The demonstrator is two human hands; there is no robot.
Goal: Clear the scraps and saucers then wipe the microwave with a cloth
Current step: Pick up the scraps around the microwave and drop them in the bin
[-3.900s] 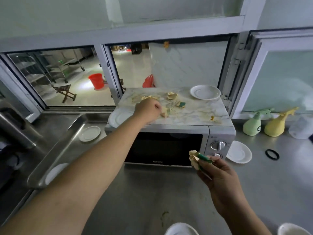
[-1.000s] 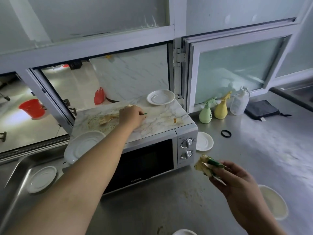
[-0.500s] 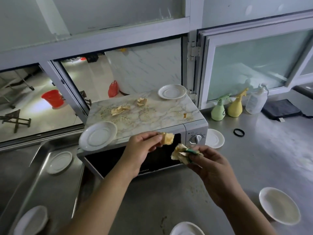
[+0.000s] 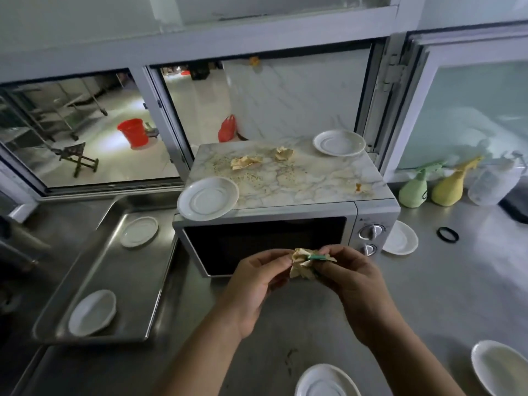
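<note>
Both hands meet in front of the microwave (image 4: 285, 192) door. My left hand (image 4: 254, 284) and my right hand (image 4: 351, 284) pinch one bunch of crumpled paper scraps (image 4: 305, 265) with a green bit between them. On the marble-patterned microwave top lie two more crumpled scraps (image 4: 245, 162) (image 4: 284, 152), a small orange scrap (image 4: 360, 187) and scattered crumbs. A white saucer (image 4: 208, 198) overhangs its front left corner, another saucer (image 4: 339, 143) sits at its back right.
A steel tray (image 4: 137, 281) at left holds two white saucers. More saucers lie on the steel counter: right of the microwave (image 4: 401, 238), bottom centre (image 4: 325, 381) and bottom right (image 4: 500, 367). Spray bottles (image 4: 414, 190) and a black ring (image 4: 447, 234) stand at the right.
My left hand left the microwave top carrying a scrap and joined my right hand, which stayed in front of the door. The scraps are now bunched together between both hands.
</note>
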